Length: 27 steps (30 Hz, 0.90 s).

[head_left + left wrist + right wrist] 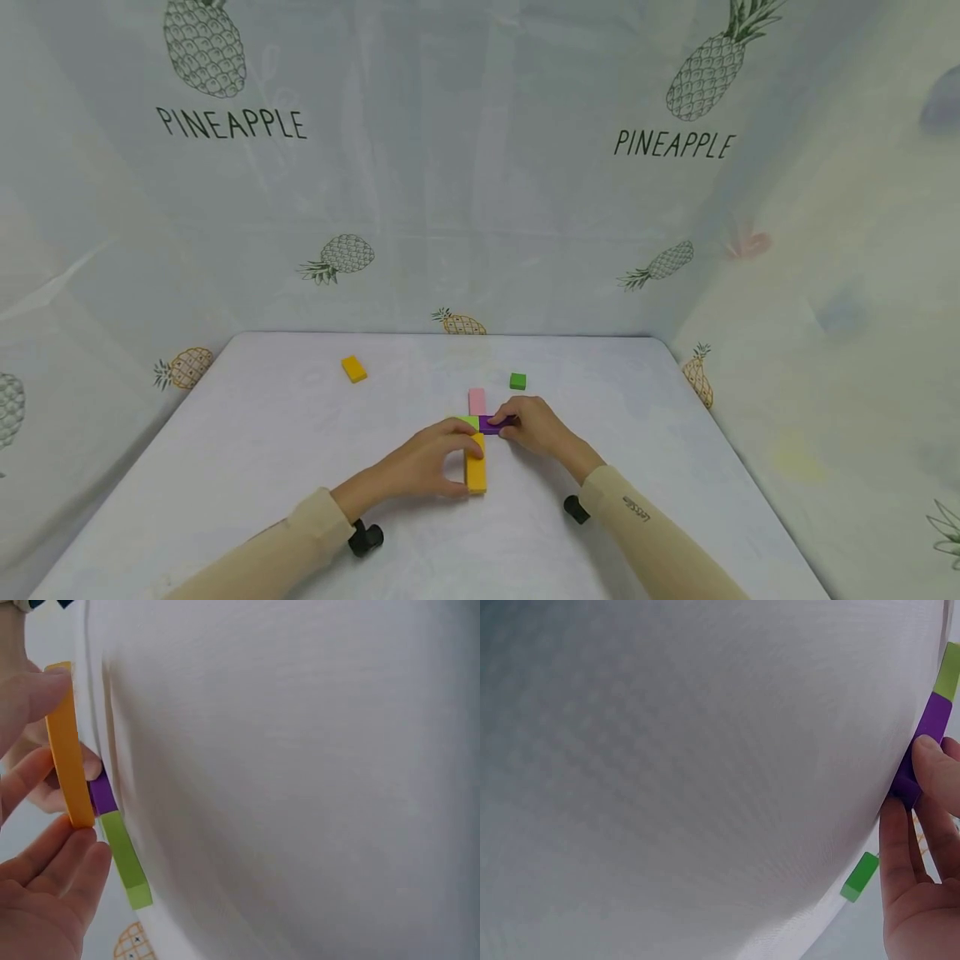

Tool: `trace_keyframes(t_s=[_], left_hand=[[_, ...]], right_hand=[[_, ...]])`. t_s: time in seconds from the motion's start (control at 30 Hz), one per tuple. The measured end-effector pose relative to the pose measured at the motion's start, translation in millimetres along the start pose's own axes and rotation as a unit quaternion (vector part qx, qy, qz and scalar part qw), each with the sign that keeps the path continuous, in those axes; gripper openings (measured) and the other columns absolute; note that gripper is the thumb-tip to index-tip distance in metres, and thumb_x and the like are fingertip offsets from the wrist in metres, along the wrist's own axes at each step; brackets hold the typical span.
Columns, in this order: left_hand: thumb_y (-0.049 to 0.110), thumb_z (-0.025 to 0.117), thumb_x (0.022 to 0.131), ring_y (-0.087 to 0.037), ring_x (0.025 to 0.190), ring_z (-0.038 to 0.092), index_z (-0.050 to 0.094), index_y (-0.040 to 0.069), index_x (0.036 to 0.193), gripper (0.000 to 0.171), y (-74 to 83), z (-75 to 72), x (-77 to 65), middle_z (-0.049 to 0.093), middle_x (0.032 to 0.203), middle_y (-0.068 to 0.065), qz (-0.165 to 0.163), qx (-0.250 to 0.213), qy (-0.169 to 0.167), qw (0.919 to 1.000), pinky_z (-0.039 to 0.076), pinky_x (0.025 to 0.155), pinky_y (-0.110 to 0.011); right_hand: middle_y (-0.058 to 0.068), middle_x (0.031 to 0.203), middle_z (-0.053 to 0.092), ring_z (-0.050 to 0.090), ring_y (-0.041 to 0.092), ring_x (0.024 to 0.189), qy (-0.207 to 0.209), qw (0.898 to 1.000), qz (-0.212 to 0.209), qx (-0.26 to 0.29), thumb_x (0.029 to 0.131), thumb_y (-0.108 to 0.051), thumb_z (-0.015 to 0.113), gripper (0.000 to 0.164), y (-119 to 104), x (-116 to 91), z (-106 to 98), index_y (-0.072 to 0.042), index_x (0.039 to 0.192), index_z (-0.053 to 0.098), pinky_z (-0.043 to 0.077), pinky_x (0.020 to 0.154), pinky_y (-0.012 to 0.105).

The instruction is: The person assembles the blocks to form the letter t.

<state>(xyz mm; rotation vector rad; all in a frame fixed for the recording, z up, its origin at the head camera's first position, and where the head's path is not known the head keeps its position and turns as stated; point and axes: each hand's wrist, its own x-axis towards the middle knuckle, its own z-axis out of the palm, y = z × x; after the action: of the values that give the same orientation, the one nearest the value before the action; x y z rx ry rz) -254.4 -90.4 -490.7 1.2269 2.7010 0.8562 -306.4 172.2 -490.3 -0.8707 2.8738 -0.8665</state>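
In the head view my left hand holds a long yellow-orange block by its two ends, thumb at the near end and fingers at the far one. The left wrist view shows that block slanted between thumb and fingertips. My right hand pinches a purple block near its right end. End to end with the purple block lies a lime-green block, partly covered by the left fingers in the head view. A pink block stands just behind where these two meet.
A small green block lies behind the right hand. Farther left at the back is another yellow-orange block. The white table ends at a pineapple-print curtain. Black wrist devices sit below both cuffs.
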Motion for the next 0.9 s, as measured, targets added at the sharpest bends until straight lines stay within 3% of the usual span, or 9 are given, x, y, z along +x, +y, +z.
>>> trace_keyframes(t_s=[0.33, 0.9], left_hand=[[0.039, 0.091, 0.086, -0.021, 0.137, 0.054, 0.072, 0.029, 0.124, 0.044, 0.4, 6.6, 4.5, 0.057, 0.15, -0.003, -0.025, 0.009, -0.014, 0.9996, 0.047, 0.117, -0.046], [0.038, 0.09, 0.086, -0.02, 0.135, 0.055, 0.072, 0.028, 0.123, 0.042, 3.5, 7.4, 10.0, 0.058, 0.146, -0.001, -0.03, 0.011, -0.017, 0.9994, 0.047, 0.116, -0.044]], right_hand=[[0.006, 0.107, 0.077, 0.068, 0.022, 0.1, 0.0, 1.0, -0.001, 0.006, 0.094, 0.002, 0.078, 0.019, -1.0, -1.0, -0.7, -0.007, 0.11, 0.082, 0.06, 0.094, 0.042], [0.007, 0.108, 0.076, 0.066, 0.021, 0.099, 0.001, 1.0, -0.006, 0.006, 0.095, 0.002, 0.077, 0.019, -0.5, -1.9, -1.1, -0.007, 0.111, 0.082, 0.06, 0.093, 0.043]])
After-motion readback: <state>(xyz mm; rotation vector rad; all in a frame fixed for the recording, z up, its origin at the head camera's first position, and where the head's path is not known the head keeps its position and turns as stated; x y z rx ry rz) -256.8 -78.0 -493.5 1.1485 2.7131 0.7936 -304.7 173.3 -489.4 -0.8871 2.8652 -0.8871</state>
